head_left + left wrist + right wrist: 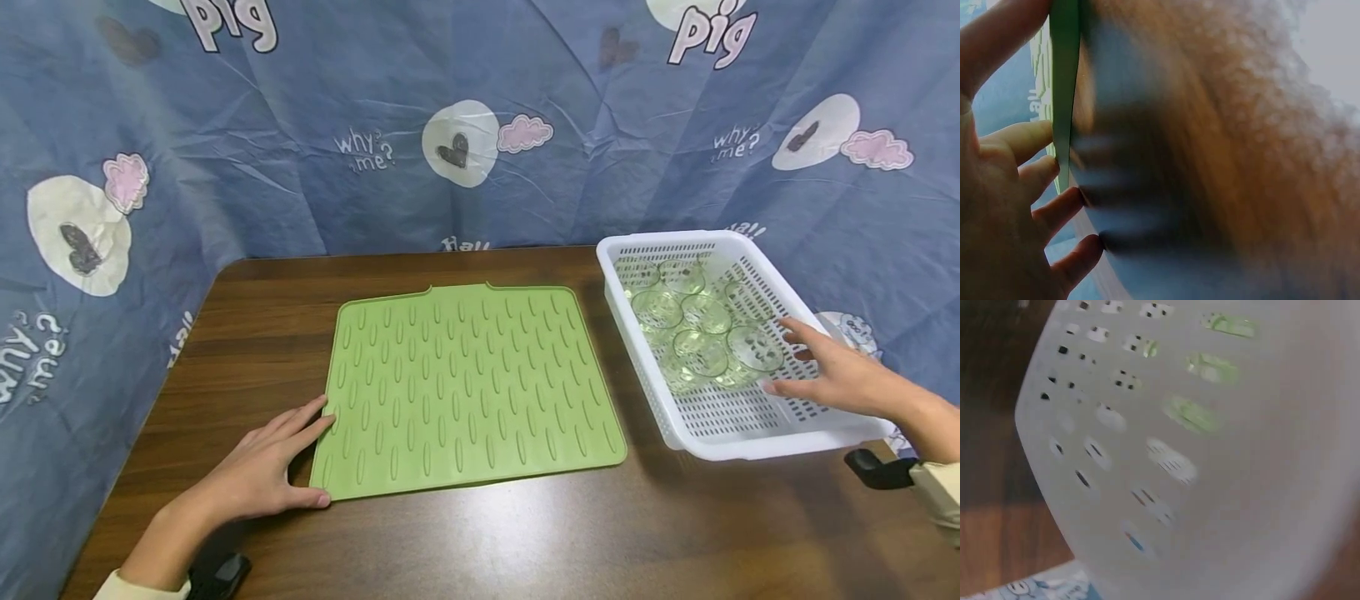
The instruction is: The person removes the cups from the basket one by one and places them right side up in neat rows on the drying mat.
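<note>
My left hand (258,475) lies at the left side of a green silicone drying mat (465,383), fingers spread, with thumb and fingertips at its edge. The left wrist view shows that hand (997,194) against the thin side of the mat (1065,75). Over a white slotted plastic basket (750,450) reaches my right hand (847,371), its fingers apart. Its thumb and fingertips are near the front right one of several clear green drinking glasses (753,348). Only the basket wall (1166,550) fills the right wrist view, hiding the hand; green shows through its slots.
Mat and basket stand on a brown wooden table (510,542), the basket to the right of the mat. A blue printed cloth (585,192) hangs behind the table and along its left side. The glasses stand close together in the basket's back and middle.
</note>
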Available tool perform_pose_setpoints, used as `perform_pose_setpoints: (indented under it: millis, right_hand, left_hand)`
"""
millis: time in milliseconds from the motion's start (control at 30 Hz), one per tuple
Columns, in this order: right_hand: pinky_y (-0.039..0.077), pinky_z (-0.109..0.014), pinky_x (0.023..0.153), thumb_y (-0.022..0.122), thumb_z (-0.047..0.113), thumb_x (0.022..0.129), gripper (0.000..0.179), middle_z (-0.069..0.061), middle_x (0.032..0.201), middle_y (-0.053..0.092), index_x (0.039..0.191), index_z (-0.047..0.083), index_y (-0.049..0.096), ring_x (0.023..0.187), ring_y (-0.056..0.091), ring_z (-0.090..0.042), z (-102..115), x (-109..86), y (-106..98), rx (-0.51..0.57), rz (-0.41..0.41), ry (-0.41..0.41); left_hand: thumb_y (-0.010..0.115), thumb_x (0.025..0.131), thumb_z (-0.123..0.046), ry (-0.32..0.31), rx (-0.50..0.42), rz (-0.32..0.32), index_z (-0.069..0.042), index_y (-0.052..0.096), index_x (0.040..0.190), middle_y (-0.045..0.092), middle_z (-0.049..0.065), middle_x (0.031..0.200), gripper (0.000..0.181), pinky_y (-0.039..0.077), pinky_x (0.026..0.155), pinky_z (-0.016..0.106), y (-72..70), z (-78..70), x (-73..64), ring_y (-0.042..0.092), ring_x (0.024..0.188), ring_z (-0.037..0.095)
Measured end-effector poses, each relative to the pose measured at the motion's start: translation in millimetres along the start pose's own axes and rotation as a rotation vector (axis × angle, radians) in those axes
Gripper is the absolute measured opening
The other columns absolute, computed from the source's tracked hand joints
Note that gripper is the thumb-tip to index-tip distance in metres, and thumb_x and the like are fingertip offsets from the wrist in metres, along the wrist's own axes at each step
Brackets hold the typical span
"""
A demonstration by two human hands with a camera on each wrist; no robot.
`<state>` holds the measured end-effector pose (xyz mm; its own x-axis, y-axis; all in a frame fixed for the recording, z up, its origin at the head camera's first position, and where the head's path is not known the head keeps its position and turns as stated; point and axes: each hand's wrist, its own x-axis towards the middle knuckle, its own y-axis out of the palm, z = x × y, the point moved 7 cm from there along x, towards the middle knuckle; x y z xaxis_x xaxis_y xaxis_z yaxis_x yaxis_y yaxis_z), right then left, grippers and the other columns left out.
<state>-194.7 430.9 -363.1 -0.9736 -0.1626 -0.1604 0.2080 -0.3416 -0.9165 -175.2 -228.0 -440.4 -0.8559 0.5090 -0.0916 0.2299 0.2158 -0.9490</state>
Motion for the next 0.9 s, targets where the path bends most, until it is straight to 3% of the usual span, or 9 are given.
perform_pose_setpoints:
  millis: [233,367,733,833,900]
  right_hand:
    - [0.043,-0.071,0.09,0.077,0.028,0.085,0.1,-0.044,0.145,0.034,0.153,-0.012,0.015,0.12,0.046,-0.062,-4,5.5,7,0.042,-0.02,0.015]
    - [0.042,-0.072,0.09,0.078,0.026,0.085,0.096,-0.044,0.143,0.035,0.15,-0.013,0.02,0.118,0.046,-0.063,-4,8.7,9,0.062,-0.049,-0.003]
    - [0.045,-0.07,0.09,0.074,0.027,0.088,0.09,-0.048,0.134,0.044,0.15,-0.012,0.022,0.118,0.047,-0.064,-8,16.8,18,0.101,-0.029,0.016]
    - [0.054,-0.054,0.089,0.073,0.024,0.09,0.088,-0.045,0.136,0.045,0.15,-0.013,0.021,0.119,0.05,-0.06,-10,19.6,20,0.151,-0.031,0.017]
    - [0.056,-0.035,0.085,0.073,0.022,0.09,0.086,-0.044,0.136,0.046,0.15,-0.013,0.022,0.112,0.064,-0.037,-13,21.1,21,0.192,-0.036,0.019]
  left_hand:
    - [0.073,0.071,-0.072,0.005,-0.002,-0.014,-0.013,0.044,0.15,0.031,0.011,0.162,0.103,0.04,0.093,0.068,0.6,0.9,-0.2,0.038,0.14,0.038]
    - [0.073,0.071,-0.072,0.01,0.002,-0.022,-0.012,0.045,0.149,0.031,0.011,0.162,0.102,0.041,0.093,0.067,0.0,0.7,0.0,0.039,0.14,0.038]
    - [0.073,0.072,-0.072,0.002,-0.001,-0.029,-0.012,0.045,0.149,0.032,0.011,0.162,0.102,0.04,0.094,0.067,-0.1,1.8,-1.0,0.039,0.14,0.038]
    - [0.072,0.072,-0.072,0.002,-0.001,-0.028,-0.012,0.045,0.149,0.032,0.011,0.162,0.101,0.04,0.094,0.068,-0.1,1.8,-1.6,0.039,0.14,0.037]
    - [0.072,0.072,-0.072,0.003,-0.002,-0.03,-0.013,0.045,0.149,0.032,0.011,0.162,0.101,0.04,0.094,0.068,-0.1,1.5,-1.8,0.039,0.14,0.037]
